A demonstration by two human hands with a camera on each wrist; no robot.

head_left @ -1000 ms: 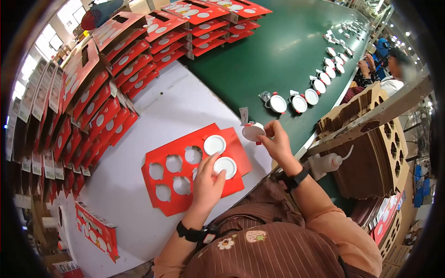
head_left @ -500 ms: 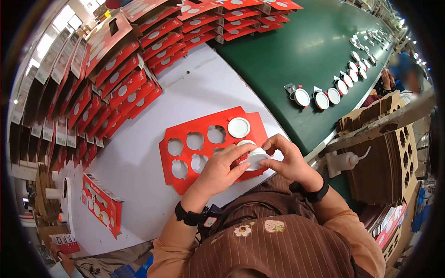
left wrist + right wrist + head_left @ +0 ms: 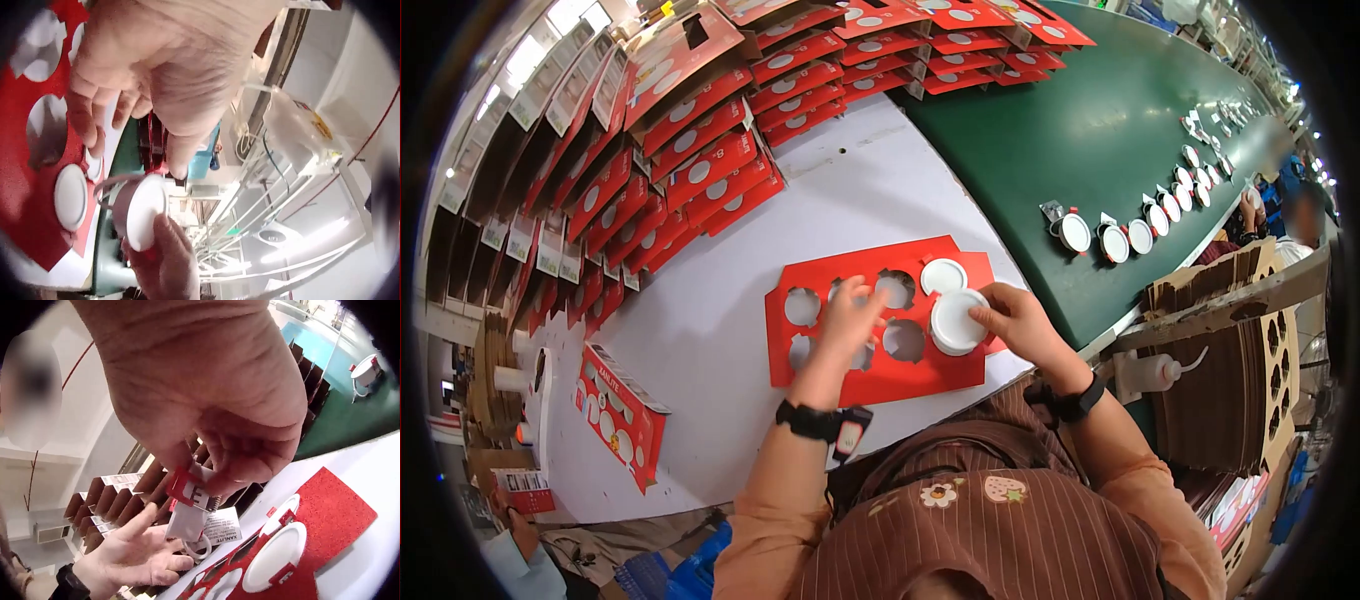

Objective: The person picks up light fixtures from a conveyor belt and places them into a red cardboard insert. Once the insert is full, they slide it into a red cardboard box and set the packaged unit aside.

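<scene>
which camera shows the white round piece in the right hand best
The left wrist view: it shows the white round piece at an angle, face and side together. The head view shows mainly its face; the right wrist view shows its side, partly hidden by the right hand.

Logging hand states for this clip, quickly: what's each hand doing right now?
Left hand: open, holding nothing, over the red card.
Right hand: closed, pinching a white disc.
</scene>
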